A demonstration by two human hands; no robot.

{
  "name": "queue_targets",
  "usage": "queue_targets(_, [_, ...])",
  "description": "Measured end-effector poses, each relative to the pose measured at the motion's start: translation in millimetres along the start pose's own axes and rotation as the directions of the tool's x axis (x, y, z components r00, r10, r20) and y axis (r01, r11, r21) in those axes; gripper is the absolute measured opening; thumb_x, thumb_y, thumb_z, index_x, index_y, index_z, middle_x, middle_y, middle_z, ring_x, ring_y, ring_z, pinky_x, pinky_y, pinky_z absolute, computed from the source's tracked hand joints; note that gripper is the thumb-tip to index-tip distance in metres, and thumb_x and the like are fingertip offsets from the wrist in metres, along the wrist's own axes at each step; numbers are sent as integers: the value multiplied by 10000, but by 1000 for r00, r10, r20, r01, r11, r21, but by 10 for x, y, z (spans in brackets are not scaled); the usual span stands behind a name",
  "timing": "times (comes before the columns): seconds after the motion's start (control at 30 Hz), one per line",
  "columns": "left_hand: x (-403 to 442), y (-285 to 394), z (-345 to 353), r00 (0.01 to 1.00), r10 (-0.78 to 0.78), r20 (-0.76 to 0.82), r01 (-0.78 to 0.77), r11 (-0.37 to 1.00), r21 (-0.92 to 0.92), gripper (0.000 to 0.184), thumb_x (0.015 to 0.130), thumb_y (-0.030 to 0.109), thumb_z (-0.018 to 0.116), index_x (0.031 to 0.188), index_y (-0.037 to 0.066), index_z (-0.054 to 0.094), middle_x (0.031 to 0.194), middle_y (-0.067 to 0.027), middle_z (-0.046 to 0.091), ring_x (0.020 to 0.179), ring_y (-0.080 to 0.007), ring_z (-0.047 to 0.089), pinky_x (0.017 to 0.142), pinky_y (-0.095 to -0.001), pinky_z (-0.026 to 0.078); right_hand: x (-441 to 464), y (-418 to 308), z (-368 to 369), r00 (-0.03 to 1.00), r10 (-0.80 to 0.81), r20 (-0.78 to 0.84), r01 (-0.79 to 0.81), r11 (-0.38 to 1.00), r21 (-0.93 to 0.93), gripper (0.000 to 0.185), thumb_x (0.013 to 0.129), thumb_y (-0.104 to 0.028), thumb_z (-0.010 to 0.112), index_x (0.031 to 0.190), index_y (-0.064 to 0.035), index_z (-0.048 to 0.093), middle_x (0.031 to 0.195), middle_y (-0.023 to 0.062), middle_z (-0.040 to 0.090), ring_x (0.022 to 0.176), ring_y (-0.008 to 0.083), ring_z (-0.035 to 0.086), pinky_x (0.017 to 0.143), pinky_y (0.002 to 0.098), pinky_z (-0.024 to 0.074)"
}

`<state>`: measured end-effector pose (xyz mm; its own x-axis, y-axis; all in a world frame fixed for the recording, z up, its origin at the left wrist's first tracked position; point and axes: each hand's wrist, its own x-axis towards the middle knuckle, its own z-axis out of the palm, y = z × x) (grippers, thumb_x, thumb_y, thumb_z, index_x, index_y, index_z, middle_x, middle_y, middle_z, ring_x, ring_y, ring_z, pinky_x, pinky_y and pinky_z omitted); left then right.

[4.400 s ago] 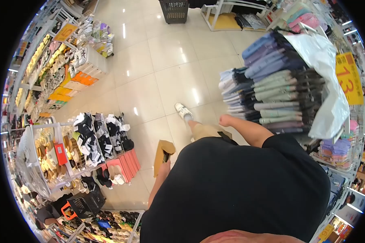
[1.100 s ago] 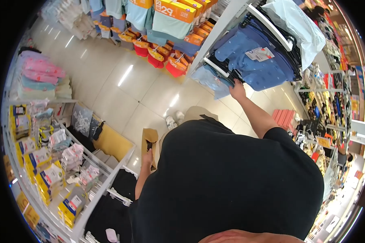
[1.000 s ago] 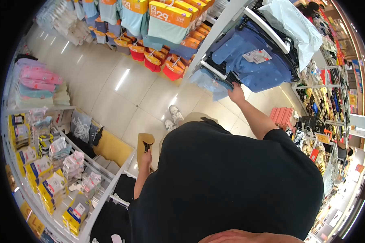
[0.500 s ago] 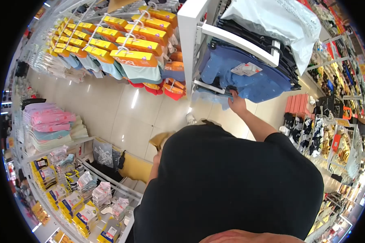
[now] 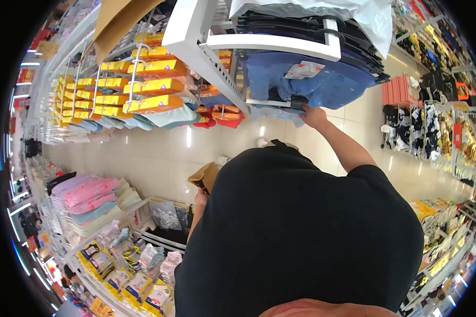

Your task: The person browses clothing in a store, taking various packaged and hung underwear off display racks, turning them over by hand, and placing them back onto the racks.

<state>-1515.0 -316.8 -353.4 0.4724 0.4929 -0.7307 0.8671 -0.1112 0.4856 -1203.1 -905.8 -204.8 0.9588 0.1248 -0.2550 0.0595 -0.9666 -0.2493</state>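
Shifting leftward in view since the earlier frame, the blue garment (image 5: pixel 346 79) is hanging on the white rack (image 5: pixel 269 44). Left of it, yellow-topped packs (image 5: pixel 156 103) are hanging in rows. Below and left of it, the left hand (image 5: pixel 200 198) is holding a brown paper bag (image 5: pixel 207 175) by its edge. At its lower edge, the right hand (image 5: pixel 315 117) is touching dark hangers (image 5: pixel 297 101); whether it is gripping them, one cannot tell. Right of it, pink boxes (image 5: pixel 398 91) are sitting.

Matt paper bag (image 5: pixel 208 174), cloth garment (image 5: pixel 346 84), glossy plastic sheet (image 5: pixel 374 24), glossy floor (image 5: pixel 148 161)
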Motion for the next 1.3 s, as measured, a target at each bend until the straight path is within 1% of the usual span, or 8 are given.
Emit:
queue_targets(0.1, [-319,639,-234,954,-176,244,271,854,-444,543,993,511,327,610,134,405,514,-22,372,479,-211,388,471,-359,346,50,49,176,996,88,35,-92,987,131,309,887,-358,552,1029,-109,666,888,158,671,800,359,651,709,460,522])
queue_targets(0.47, [-986,1576,-334,997,-58,54,73,420,-905,497,1009,496,308,640,165,337,546,6,281,493,-168,270,514,-333,284,-460,145,-312,961,-276,31,264,943,203,264,899,-285,515,1005,-118,690,889,130,685,845,330,641,748,426,504])
queue_targets(0.67, [-1400,1752,-656,925,368,-96,-147,114,-983,498,1010,461,346,636,133,371,568,4,360,518,-164,333,536,-318,322,-252,-695,-603,788,-589,180,523,794,309,236,895,-278,543,997,-121,686,807,124,675,772,327,636,693,418,502])
queue_targets(0.77, [-1793,2033,-692,871,415,-263,-361,180,-915,440,1002,448,379,886,85,600,809,-55,578,606,-171,488,591,-315,415,-245,-1377,-999,743,-602,291,449,772,450,249,905,-304,553,977,-105,685,763,127,663,730,318,633,667,412,493])
queue_targets(0.83, [-2276,2403,-646,769,550,-326,-538,282,-794,548,929,401,561,1373,100,451,1253,-139,531,692,-171,580,637,-283,475,-300,-1706,-1214,709,-672,214,501,694,516,251,910,-302,574,952,-82,688,699,113,647,621,275,612,618,368,471])
queue_targets(0.93, [-2785,2879,-635,479,754,-450,-851,273,-450,959,787,283,755,1520,137,154,1442,-159,351,685,-136,583,625,-227,475,-372,-2130,-1697,678,-670,304,392,678,622,240,907,-280,599,935,-59,688,641,78,620,554,191,577,568,319,441])
queue_targets(1.07, [-3055,3135,-666,315,851,-419,-930,189,-315,987,713,106,812,1498,93,214,1375,-165,438,723,-107,599,650,-201,471,-385,-2395,-1953,625,-715,312,317,598,736,232,896,-254,637,918,-28,683,596,18,569,541,77,502,524,261,397])
queue_targets(1.3, [-3269,2879,-744,662,646,-380,-725,424,-542,273,915,115,613,1144,-15,540,933,-53,627,601,-58,525,510,-189,431,-377,-2585,-2062,530,-780,333,129,462,877,207,908,-223,633,915,-19,663,698,-36,561,633,29,481,567,218,394])
